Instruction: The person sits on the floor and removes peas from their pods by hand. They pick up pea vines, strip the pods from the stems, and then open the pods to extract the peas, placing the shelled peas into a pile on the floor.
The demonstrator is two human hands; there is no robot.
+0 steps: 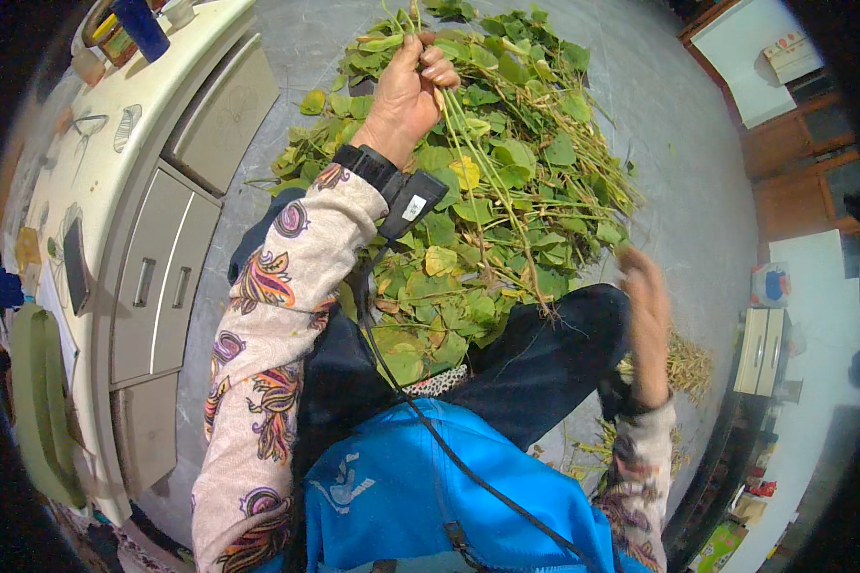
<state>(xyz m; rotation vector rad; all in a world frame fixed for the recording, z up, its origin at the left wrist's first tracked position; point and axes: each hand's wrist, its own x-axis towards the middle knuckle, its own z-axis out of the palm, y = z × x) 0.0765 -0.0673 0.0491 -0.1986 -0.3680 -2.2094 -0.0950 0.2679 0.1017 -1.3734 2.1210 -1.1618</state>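
My left hand (pixel 417 89) grips a few thin green bean-plant stems (pixel 466 154) at the top middle. Pods (pixel 381 43) show beside the thumb, and the stems hang down to thin brown roots (pixel 545 308) above my right leg. Beneath lies a large heap of uprooted bean plants (pixel 509 150) with green and yellowing leaves. My right hand (pixel 646 301) is a blur beside my right knee, at the heap's right edge; whether its fingers hold anything is not clear.
A pale cabinet (pixel 165 265) runs along the left, with a blue cup (pixel 142 29) and a dark phone-like object (pixel 76 265) on top. Loose pods (pixel 688 369) lie on the grey floor (pixel 688 179) to my right. A black cable (pixel 430 422) crosses my lap.
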